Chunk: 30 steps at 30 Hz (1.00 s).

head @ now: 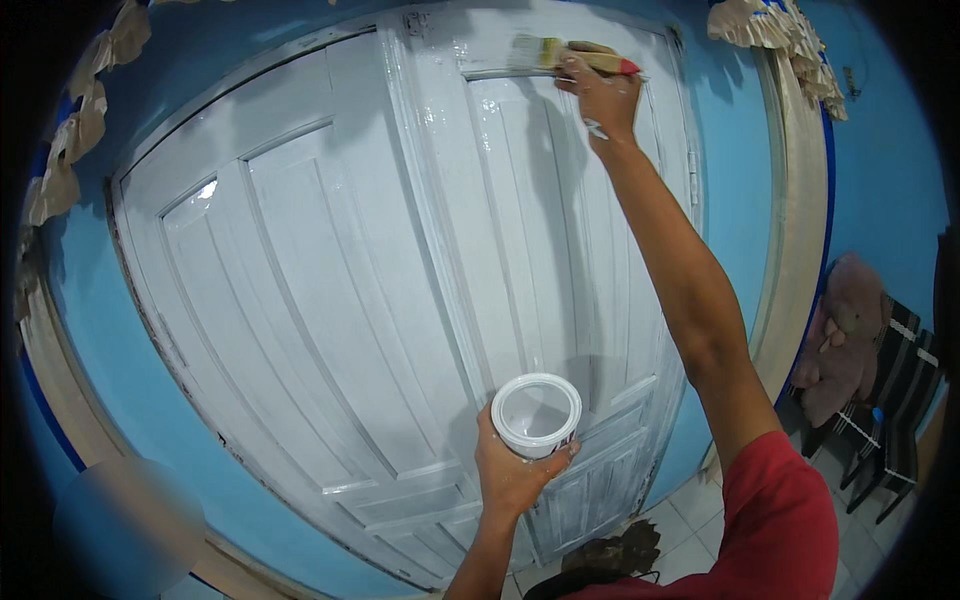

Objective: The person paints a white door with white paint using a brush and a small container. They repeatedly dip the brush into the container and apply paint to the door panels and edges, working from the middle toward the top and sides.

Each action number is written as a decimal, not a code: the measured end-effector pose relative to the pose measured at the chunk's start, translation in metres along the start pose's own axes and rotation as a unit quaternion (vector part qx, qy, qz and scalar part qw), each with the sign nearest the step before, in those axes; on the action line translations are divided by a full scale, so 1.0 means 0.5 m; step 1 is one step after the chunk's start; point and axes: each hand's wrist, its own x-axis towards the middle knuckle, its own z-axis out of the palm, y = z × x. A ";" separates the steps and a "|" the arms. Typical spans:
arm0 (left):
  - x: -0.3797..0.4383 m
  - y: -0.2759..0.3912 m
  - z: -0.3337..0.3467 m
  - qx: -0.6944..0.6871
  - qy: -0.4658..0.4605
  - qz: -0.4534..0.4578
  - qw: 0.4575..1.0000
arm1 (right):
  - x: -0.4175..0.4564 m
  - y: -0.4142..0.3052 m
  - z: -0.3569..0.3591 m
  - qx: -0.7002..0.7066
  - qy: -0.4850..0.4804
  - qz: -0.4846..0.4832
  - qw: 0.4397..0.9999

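Note:
My right hand (604, 90) is raised to the upper part of a white panelled double door (337, 262), gripping a paintbrush (600, 61) with a wooden handle and red tip. The bristles point left and lie at the rail above the right leaf's tall panel; they are slightly blurred. White paint marks my right wrist. Lower down, my left hand (517, 469) is wrapped around a round white plastic tub (536, 442), its open mouth facing up, with white paint inside. Wet paint shines on parts of the door.
Light blue walls (731, 165) flank the door. Beige ruffled curtains (795, 150) hang on both sides. At the right, a plush toy (844, 337) rests on a black striped chair (892, 390). A crumpled brown cloth-like item (637, 547) lies on the tiled floor (694, 502) by the door's foot.

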 end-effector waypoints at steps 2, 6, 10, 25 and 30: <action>-0.001 0.001 -0.007 -0.006 0.001 -0.009 1.000 | -0.004 -0.037 0.011 0.012 0.003 -0.017 1.000; 0.008 0.006 -0.003 -0.009 -0.009 -0.019 1.000 | -0.013 -0.026 0.072 0.041 -0.101 -0.004 0.994; 0.003 0.005 -0.013 -0.022 -0.009 -0.016 1.000 | -0.003 -0.024 0.036 -0.041 -0.040 -0.008 0.998; -0.010 -0.031 -0.040 -0.007 0.003 -0.016 1.000 | -0.063 0.016 -0.065 -0.276 -0.020 -0.278 0.920; -0.011 -0.043 -0.035 -0.045 -0.009 -0.003 0.999 | -0.124 -0.019 -0.005 -0.395 -0.134 -0.402 0.815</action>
